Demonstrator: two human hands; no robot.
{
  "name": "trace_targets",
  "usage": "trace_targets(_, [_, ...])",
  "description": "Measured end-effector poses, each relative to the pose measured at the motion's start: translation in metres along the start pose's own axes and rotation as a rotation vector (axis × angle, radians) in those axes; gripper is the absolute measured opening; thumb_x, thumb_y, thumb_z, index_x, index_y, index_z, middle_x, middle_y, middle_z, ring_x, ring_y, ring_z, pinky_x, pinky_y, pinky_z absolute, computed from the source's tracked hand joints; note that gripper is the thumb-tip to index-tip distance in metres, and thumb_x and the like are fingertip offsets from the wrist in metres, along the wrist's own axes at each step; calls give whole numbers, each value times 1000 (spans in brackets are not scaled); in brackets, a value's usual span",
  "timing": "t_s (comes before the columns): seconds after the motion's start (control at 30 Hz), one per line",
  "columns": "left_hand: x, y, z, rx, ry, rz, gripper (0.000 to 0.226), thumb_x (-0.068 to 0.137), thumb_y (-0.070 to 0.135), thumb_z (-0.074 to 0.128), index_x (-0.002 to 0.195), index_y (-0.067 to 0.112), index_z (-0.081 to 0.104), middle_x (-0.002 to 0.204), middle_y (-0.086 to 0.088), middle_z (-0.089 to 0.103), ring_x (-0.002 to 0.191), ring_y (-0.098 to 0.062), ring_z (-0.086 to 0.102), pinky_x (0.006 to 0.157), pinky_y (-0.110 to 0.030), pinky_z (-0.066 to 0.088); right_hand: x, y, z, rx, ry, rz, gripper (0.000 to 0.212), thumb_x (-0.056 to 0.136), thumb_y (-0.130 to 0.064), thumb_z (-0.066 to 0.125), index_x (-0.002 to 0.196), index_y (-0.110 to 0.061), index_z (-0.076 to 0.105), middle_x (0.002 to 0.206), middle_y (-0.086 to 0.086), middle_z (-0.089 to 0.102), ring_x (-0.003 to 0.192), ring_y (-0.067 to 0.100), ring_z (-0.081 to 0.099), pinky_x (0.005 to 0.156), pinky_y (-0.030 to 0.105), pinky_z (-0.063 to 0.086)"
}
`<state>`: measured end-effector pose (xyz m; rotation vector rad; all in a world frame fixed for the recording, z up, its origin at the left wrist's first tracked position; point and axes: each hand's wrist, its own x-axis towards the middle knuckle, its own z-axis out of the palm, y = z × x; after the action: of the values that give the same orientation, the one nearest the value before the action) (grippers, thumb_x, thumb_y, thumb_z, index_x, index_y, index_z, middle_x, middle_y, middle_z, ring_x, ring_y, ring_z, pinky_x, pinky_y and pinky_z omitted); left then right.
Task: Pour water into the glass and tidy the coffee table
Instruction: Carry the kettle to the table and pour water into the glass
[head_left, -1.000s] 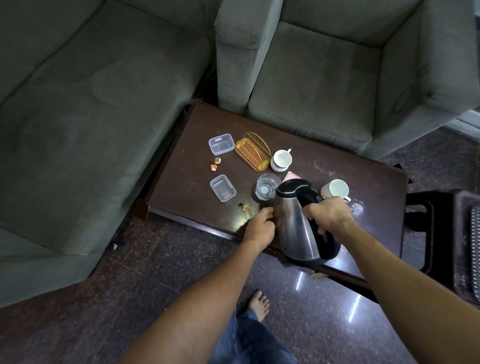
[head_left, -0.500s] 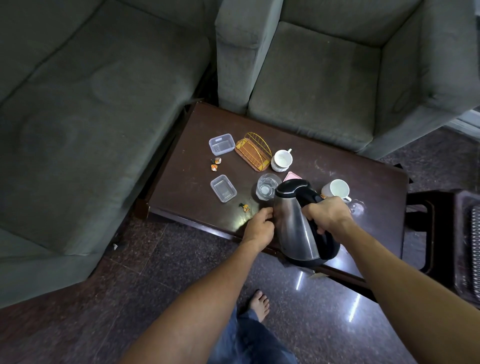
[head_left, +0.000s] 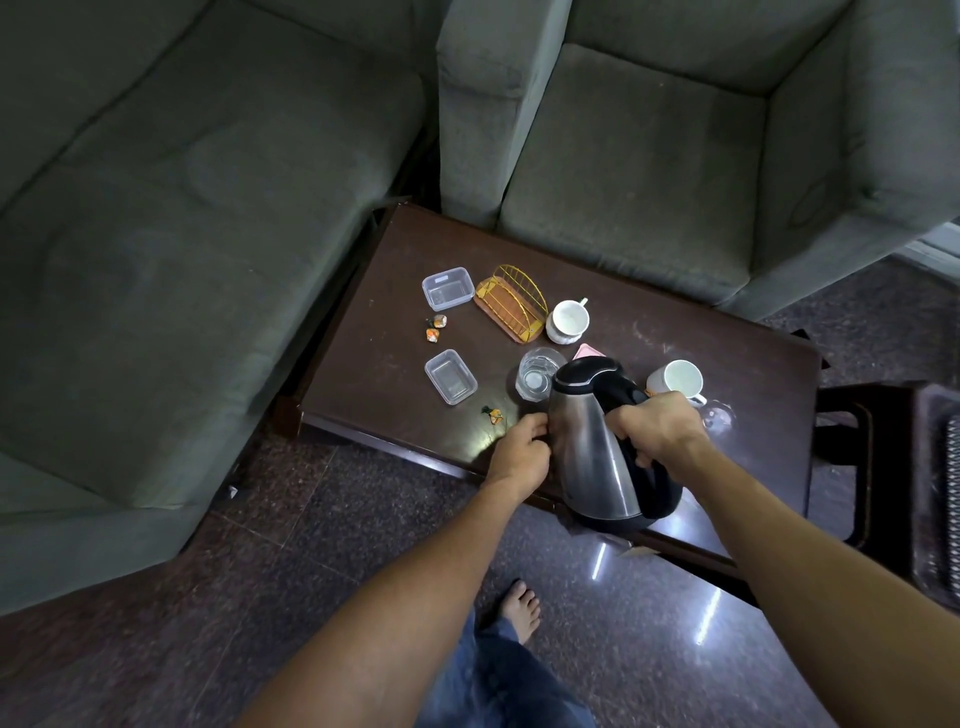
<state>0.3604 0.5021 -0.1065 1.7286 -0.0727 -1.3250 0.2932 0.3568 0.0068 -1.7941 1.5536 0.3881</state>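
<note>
A steel kettle with a black lid and handle is tilted over the near edge of the dark coffee table. Its top leans toward a clear glass with some water in it. My right hand grips the black handle. My left hand presses against the kettle's left side, fingers curled. Whether water is flowing is hidden by the lid.
On the table lie two clear plastic tubs, a yellow wire rack, two white cups, a pink item, wrapped sweets and an upturned stem glass. Grey sofas surround it; a dark stool stands right.
The kettle has shifted slightly left toward the glass, both hands still on it. Nothing else has moved.
</note>
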Motion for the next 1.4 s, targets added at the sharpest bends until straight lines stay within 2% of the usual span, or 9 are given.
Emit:
trace_targets(0.3, [-2, 1, 0, -3, -3, 2, 58, 89, -3, 39, 140, 19, 56, 124, 8, 63, 125, -21, 61, 112, -47, 46, -2, -1, 0, -11, 3, 0, 12, 70, -15, 64, 65, -4, 63, 42, 9, 57, 38, 25, 55, 48, 23, 44])
trace_targets(0.43, [-2, -1, 0, -6, -2, 3, 60, 87, 0, 39, 140, 21, 57, 135, 3, 64, 125, -21, 61, 112, -47, 46, -3, 0, -1, -18, 11, -2, 12, 69, -16, 64, 64, -4, 64, 43, 10, 59, 36, 24, 55, 48, 23, 44])
trace_targets(1.0, [-7, 5, -1, -2, 7, 6, 58, 91, -4, 38, 142, 17, 55, 138, 1, 62, 126, -21, 60, 112, -45, 46, -1, 0, 2, -23, 15, 8, 18, 65, -18, 63, 71, -2, 65, 45, 13, 63, 36, 24, 57, 49, 24, 44])
trace_targets(1.27, [-3, 2, 0, 1, 1, -3, 60, 88, 0, 40, 142, 21, 55, 139, 3, 62, 126, -20, 60, 113, -47, 46, -1, 0, 0, -14, 16, 10, 17, 65, -17, 64, 72, -2, 65, 43, 10, 60, 37, 25, 56, 49, 25, 47])
trace_targets(1.4, [-2, 2, 1, -7, 5, -2, 60, 88, 0, 39, 143, 19, 54, 140, 0, 62, 127, -21, 60, 113, -47, 45, 0, 2, -1, -27, 18, 5, 17, 66, -18, 64, 72, -2, 66, 42, 8, 60, 36, 24, 56, 47, 22, 43])
